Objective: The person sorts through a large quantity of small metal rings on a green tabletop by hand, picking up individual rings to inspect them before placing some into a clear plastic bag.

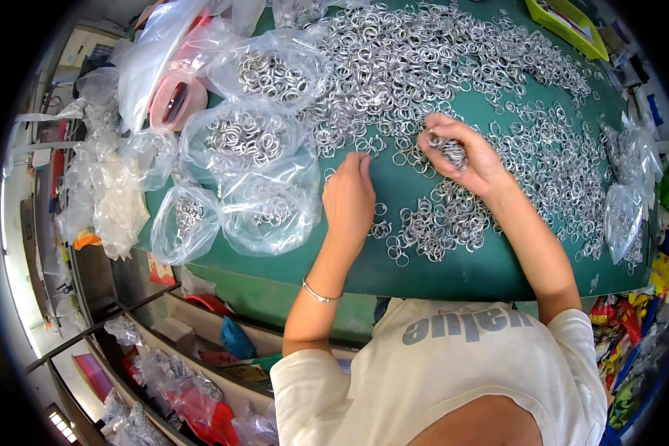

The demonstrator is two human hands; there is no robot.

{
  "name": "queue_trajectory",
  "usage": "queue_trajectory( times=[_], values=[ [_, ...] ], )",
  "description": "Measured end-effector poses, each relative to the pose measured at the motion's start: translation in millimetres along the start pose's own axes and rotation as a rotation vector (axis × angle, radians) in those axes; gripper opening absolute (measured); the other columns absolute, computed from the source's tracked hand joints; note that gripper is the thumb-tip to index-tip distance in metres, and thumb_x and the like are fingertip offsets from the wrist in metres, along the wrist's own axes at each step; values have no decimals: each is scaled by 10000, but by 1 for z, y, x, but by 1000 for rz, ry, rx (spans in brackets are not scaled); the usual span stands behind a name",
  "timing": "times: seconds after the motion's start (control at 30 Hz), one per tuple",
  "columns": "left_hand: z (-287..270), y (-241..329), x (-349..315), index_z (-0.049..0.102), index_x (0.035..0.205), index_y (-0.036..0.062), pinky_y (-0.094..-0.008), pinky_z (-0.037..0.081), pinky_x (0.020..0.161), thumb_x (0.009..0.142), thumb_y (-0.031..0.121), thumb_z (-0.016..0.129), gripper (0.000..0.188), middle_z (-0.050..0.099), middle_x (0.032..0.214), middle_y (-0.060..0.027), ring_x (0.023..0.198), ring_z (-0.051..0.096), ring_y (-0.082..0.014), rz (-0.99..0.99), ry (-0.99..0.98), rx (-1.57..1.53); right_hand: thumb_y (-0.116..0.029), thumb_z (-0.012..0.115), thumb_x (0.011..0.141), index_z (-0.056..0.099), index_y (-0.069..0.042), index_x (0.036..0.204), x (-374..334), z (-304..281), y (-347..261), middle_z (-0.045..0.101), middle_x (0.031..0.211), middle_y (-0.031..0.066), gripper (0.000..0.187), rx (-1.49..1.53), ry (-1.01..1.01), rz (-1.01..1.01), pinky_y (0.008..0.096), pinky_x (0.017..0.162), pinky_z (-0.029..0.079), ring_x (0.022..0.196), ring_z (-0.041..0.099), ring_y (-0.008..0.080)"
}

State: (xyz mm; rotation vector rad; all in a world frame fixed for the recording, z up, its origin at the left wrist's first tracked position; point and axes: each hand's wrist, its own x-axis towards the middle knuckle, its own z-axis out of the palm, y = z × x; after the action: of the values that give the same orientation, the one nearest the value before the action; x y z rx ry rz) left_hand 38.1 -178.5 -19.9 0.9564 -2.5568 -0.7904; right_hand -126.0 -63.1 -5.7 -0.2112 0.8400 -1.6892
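Silver-coloured metal rings (401, 63) lie heaped and scattered over the green tabletop (312, 271). My right hand (477, 157) is curled around a bunch of metal rings (449, 151), held just above the table between the large heap and a smaller pile of rings (446, 223). To its left, my left hand (349, 197) has its fingers drawn together in a pinch beside a few loose rings (370, 145); what sits between the fingertips is hidden. Clear plastic bags with rings in them (245, 141) stand open left of that hand.
A pink container (178, 104) holding a dark red object stands at the left, among more plastic bags. At the far right corner is a yellow-green tray (572, 30). A plastic bag (628, 204) lies along the right edge. Shelves with bags (175, 383) are below the table's left front.
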Motion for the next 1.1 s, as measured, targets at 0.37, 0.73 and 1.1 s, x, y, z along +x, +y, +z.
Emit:
queue_trajectory(
  times=[0.37,0.73,1.1],
  values=[
    [13,-13,12,582,828,49,-362,410,475,786,174,650,149,554,566,-94,496,546,-258,40,125,119,-131,685,700,659,-71,810,8,6,40,579,734,67,128,-2031,96,-492,385,548,448,627,578,257],
    [-17,-16,-11,493,941,51,-181,243,408,919,147,496,99,430,644,29,466,336,-40,-583,-358,-1454,-157,575,831,552,-62,835,-13,1,-2,596,866,106,98,-121,-57,152,179,370,292,523,485,110],
    [-11,-9,-34,534,890,23,-312,404,452,887,143,512,122,527,574,-131,461,488,-196,15,-114,-190,-147,567,817,605,-37,962,37,8,43,578,759,65,186,-1443,-80,-607,319,469,439,567,563,172]
  ],
)
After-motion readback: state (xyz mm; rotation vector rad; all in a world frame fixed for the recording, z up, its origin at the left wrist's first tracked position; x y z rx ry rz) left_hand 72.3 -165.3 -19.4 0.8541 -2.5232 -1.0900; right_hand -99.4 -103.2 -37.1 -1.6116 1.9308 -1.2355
